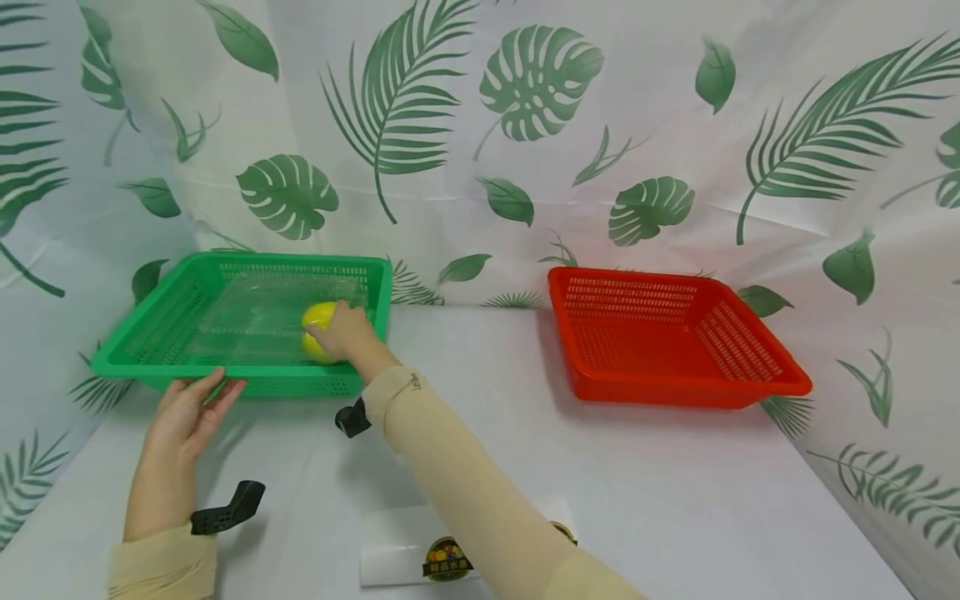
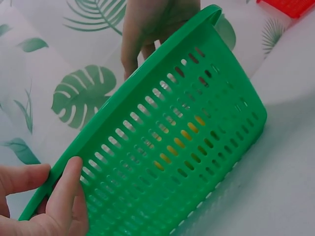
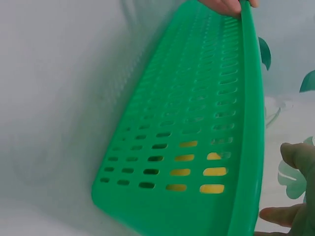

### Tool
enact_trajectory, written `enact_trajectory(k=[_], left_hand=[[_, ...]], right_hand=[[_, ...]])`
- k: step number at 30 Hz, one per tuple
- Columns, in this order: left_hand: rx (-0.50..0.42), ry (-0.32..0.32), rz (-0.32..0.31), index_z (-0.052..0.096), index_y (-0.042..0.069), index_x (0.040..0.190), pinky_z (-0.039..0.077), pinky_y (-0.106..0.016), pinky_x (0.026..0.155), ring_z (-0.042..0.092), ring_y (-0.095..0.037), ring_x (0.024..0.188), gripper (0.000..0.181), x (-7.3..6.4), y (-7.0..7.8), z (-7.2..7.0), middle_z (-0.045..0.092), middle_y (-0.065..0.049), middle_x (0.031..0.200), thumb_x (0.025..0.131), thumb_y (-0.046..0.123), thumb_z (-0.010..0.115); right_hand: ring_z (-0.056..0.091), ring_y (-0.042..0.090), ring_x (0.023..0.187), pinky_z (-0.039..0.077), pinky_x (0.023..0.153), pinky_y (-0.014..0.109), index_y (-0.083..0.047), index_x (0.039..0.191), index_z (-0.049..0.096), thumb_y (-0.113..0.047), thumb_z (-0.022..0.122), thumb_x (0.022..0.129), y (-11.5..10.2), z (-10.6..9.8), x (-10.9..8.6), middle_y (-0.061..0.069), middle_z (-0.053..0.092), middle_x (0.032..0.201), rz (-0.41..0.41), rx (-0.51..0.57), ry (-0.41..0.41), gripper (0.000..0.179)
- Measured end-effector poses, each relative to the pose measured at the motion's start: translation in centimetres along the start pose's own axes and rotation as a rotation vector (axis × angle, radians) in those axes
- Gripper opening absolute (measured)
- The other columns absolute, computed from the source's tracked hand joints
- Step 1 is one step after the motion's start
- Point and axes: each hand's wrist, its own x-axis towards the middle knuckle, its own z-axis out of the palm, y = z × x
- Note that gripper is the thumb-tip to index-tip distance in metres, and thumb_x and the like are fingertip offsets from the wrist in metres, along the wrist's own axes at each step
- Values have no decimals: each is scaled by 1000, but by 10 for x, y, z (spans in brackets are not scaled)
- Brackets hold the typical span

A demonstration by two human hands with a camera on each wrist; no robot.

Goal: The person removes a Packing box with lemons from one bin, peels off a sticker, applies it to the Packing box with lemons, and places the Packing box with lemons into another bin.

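A green plastic basket (image 1: 270,372) with slotted walls sits at the left of the table. My left hand (image 1: 197,410) pinches its front rim, thumb on one side and fingers on the other, as the left wrist view shows. Over the basket's right end reaches my right hand (image 1: 351,332), its thumb lying across a smooth yellow fruit (image 1: 318,313) inside; its other fingers are partly hidden. Through the slots in the right wrist view, patches of the yellow fruit (image 3: 212,188) show. A clear plastic sheet or tray (image 1: 247,312) lies on the basket's floor.
On the table's right side stands a red basket (image 1: 690,385). A flat white package (image 1: 397,546) with round fruit labels lies at the front, partly under my right forearm. Behind the table hangs a leaf-patterned white cloth (image 1: 435,225).
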Motion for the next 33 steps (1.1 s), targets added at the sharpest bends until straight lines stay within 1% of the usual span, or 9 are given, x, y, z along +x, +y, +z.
enact_trajectory(k=[3, 6, 11, 14, 16, 21, 27, 30, 33], left_hand=[[15, 0, -11, 24, 19, 116, 45, -26, 90, 55, -16, 85, 44, 0, 1, 0, 24, 0, 115, 90, -5, 50], [24, -3, -31, 19, 22, 122, 44, -25, 91, 57, -16, 84, 51, 0, 3, -1, 23, 0, 116, 90, -5, 49], [101, 21, -81, -3, 27, 139, 43, -24, 92, 60, -16, 82, 77, 0, 7, 0, 25, 0, 118, 91, -1, 51], [135, 28, -106, -12, 28, 142, 43, -24, 92, 61, -15, 81, 85, 1, 8, 0, 26, 0, 119, 91, 1, 51], [144, 26, -113, -15, 28, 142, 43, -24, 92, 61, -15, 80, 87, 1, 9, 1, 25, 0, 120, 91, 1, 51], [144, 21, -113, -17, 28, 141, 42, -24, 92, 61, -15, 80, 88, 0, 9, 1, 25, 0, 121, 91, 1, 50], [134, 22, -110, -15, 27, 140, 42, -24, 92, 61, -15, 82, 86, 0, 7, 2, 25, -2, 118, 91, 1, 50], [128, 23, -110, -11, 26, 139, 42, -24, 92, 61, -15, 82, 83, 0, 7, 1, 25, -2, 118, 91, 1, 51], [115, 25, -111, -11, 27, 139, 43, -24, 92, 61, -15, 81, 82, -1, 8, -1, 25, -2, 118, 91, 1, 51]], right_hand=[[45, 18, 117, 42, 92, 28, -9, 141, 30, -52, 41, 92, -2, 1, 1, 10, 42, 134, 41, 35, 3, 66], [44, 19, 117, 41, 93, 31, -10, 142, 27, -51, 43, 92, -4, 2, 1, 10, 41, 135, 83, 119, -23, 67], [40, 23, 121, 39, 96, 37, -14, 145, 17, -47, 46, 92, -6, 6, 0, 14, 34, 138, 145, 255, -68, 70], [35, 25, 126, 36, 99, 40, -16, 146, 14, -45, 47, 92, -6, 8, 2, 15, 28, 142, 170, 327, -56, 70], [37, 25, 125, 41, 95, 39, -18, 146, 14, -44, 48, 92, -4, 9, 4, 15, 28, 143, 188, 400, -53, 69], [50, 22, 109, 51, 76, 34, -22, 146, 16, -40, 51, 92, -1, 10, 8, 14, 36, 138, 211, 554, -64, 67], [53, 21, 101, 53, 65, 30, -23, 146, 17, -32, 52, 93, 1, 13, 12, 13, 36, 139, 220, 616, -57, 64], [54, 21, 99, 53, 64, 30, -24, 146, 16, -29, 54, 93, 0, 15, 14, 14, 36, 139, 229, 649, -55, 65], [52, 22, 106, 52, 70, 31, -24, 146, 16, -29, 55, 92, -1, 16, 14, 13, 36, 140, 229, 669, -49, 67]])
